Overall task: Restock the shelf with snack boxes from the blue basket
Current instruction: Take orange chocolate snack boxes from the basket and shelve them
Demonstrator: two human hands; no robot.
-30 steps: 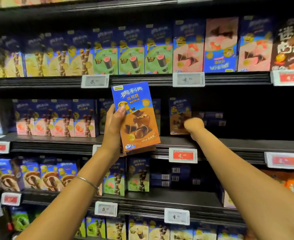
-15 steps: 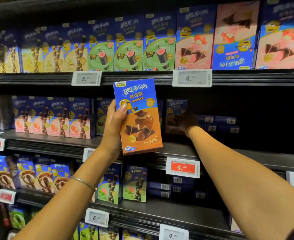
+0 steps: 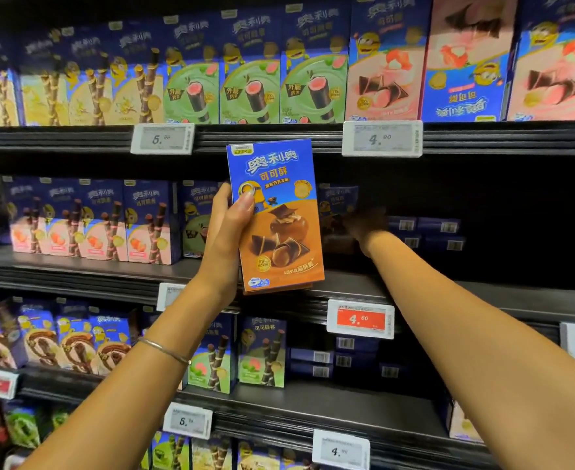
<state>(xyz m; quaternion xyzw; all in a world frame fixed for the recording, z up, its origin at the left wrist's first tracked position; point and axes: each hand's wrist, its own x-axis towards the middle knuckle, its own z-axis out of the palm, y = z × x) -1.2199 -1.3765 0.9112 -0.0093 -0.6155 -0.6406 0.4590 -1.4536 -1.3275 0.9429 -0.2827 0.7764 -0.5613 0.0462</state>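
Supermarket aisle, on my remote feed: nearest the lens, a thin metal bracelet [image 3: 164, 349] circles the left wrist as both bare forearms stretch toward the racks. The left hand [image 3: 226, 239] holds a chocolate snack box [image 3: 279, 218] upright in front of the middle shelf [image 3: 482, 296]. The thumb [image 3: 245, 202] presses on the printed front and the fingers curl round behind the left edge. The box is in the air, not yet set down.

I judge it light and stiff. It looks like thin card that would dent under a hard squeeze, with a glossy face that could slip. A hold across the narrow sides, low on the box, seems safest for sliding it in.

Below the box, a red price tag [image 3: 360, 318] marks the shelf lip. Farther in, the right hand [image 3: 364, 225] reaches into the shadowed gap and meets a standing box [image 3: 338, 201] of what looks like the same kind. Blur and darkness prevent me from telling whether its fingers grip that box or only push on it. Behind it, flat-stacked cartons [image 3: 428, 227] show their barcodes. Green-fronted boxes [image 3: 255, 93] line the top shelf among others. The blue basket is out of view.
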